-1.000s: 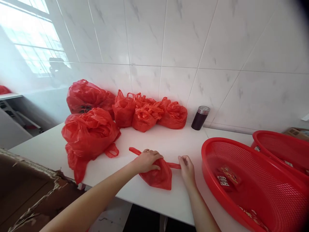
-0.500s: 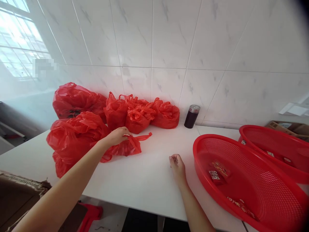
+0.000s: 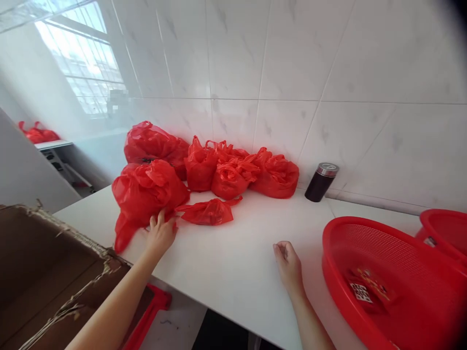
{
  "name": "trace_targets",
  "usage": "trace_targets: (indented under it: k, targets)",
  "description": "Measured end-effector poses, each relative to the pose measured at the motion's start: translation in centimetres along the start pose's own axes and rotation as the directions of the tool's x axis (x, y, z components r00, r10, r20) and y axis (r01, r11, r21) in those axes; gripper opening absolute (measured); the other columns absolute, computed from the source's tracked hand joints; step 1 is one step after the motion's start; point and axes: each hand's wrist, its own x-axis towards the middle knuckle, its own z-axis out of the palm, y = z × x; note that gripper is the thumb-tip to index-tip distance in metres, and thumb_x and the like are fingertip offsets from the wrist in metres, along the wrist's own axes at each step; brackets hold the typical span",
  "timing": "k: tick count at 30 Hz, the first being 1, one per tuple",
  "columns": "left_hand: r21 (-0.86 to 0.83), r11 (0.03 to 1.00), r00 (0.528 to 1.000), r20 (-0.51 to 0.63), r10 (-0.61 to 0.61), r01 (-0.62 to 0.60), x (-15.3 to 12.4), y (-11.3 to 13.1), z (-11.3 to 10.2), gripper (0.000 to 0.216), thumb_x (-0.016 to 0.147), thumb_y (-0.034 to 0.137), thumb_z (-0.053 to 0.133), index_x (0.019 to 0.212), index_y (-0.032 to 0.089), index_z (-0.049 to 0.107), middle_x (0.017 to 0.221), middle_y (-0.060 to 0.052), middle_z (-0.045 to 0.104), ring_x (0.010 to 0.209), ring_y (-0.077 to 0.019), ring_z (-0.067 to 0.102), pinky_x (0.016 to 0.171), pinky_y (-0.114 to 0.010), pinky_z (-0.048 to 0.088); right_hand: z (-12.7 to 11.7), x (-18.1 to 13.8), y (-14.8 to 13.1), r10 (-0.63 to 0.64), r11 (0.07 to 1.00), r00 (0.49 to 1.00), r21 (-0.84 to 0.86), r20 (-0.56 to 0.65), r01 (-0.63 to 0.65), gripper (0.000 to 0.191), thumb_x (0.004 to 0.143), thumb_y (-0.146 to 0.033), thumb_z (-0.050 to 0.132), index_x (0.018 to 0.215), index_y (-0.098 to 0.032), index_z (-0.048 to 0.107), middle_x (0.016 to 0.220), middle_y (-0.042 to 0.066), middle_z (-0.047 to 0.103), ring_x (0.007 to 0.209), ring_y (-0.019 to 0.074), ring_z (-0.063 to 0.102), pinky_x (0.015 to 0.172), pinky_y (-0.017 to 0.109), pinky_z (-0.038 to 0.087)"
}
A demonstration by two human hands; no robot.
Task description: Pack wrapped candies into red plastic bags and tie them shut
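Now, step: left hand [image 3: 160,234] is pressing spread fingers against the big red bag [image 3: 146,192], left of centre.
Right hand [image 3: 289,262]: is resting loosely curled, holding nothing, on the surface [image 3: 233,257].
Next: a firmer grip on the bag, likely.

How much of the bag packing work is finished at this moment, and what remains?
Done: several filled red plastic bags sit by the tiled wall, with a small flat one before them. In hand: the left hand touches the big bag; the right hand rests, holding nothing. Left: snack packets in the red mesh basket.

white table [image 3: 233,262] — red bags [image 3: 233,175], basket [image 3: 339,272], flask [image 3: 321,182]
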Motion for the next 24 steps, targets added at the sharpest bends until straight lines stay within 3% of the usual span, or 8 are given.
trace_targets:
  k: [4, 9, 14, 19, 24]
  targets:
    - [0.011, 0.993, 0.993, 0.038, -0.114, 0.114, 3.3, -2.3, 1.8, 0.047, 0.092, 0.030, 0.035, 0.134, 0.026, 0.055, 0.152, -0.016, 0.030, 0.134, -0.0445, 0.031, 0.094, -0.064, 0.037, 0.0, -0.1, 0.3, 0.022, 0.999, 1.000, 0.023, 0.013, -0.023, 0.030, 0.083, -0.051, 0.055, 0.086, -0.021, 0.055, 0.074, 0.002, 0.060, 0.067, 0.0176, 0.056, 0.060, 0.027, 0.044]
    - [-0.025, 0.987, 0.986, 0.047, -0.160, 0.161, 5.6, -3.6, 2.7, 0.048, 0.090, 0.034, 0.038, 0.134, 0.021, 0.053, 0.142, -0.018, 0.045, 0.125, -0.0386, 0.044, 0.095, -0.052, 0.040, 0.0, -0.1, 0.1, 0.012, 1.000, 1.000, -0.017, -0.010, -0.012, 0.030, 0.081, -0.051, 0.057, 0.082, -0.021, 0.056, 0.076, 0.003, 0.062, 0.069, 0.0186, 0.057, 0.060, 0.027, 0.045]
    - [-0.043, 0.972, 0.973, 0.019, -0.229, 0.229, 5.4, -3.7, 3.2, 0.050, 0.090, 0.038, 0.035, 0.128, 0.013, 0.056, 0.134, -0.025, 0.051, 0.125, -0.0447, 0.040, 0.097, -0.069, 0.026, 0.1, -0.1, -0.2, 0.013, 0.999, 1.000, -0.035, -0.010, -0.013, 0.032, 0.081, -0.053, 0.055, 0.081, -0.021, 0.056, 0.077, 0.004, 0.063, 0.072, 0.0192, 0.059, 0.061, 0.028, 0.046]
    - [-0.108, 0.977, 0.982, -0.032, -0.187, 0.182, 4.1, -1.5, 1.5, 0.046, 0.090, 0.035, 0.035, 0.125, 0.017, 0.059, 0.134, -0.022, 0.052, 0.122, -0.0449, 0.042, 0.094, -0.074, 0.024, 0.1, -0.1, -0.1, 0.037, 0.997, 0.999, -0.071, 0.006, -0.036, 0.032, 0.082, -0.054, 0.054, 0.081, -0.022, 0.055, 0.076, 0.002, 0.060, 0.071, 0.0181, 0.057, 0.062, 0.027, 0.045]
    - [-0.184, 0.983, 0.979, -0.199, -0.053, 0.016, 3.8, 3.1, -2.7, 0.042, 0.093, 0.036, 0.034, 0.129, 0.024, 0.054, 0.133, -0.013, 0.052, 0.121, -0.0339, 0.046, 0.103, -0.055, 0.030, 0.2, -0.1, 0.0, 0.029, 0.998, 1.000, -0.050, 0.012, -0.028, 0.031, 0.082, -0.052, 0.055, 0.081, -0.021, 0.055, 0.075, 0.002, 0.060, 0.071, 0.0188, 0.057, 0.062, 0.027, 0.045]
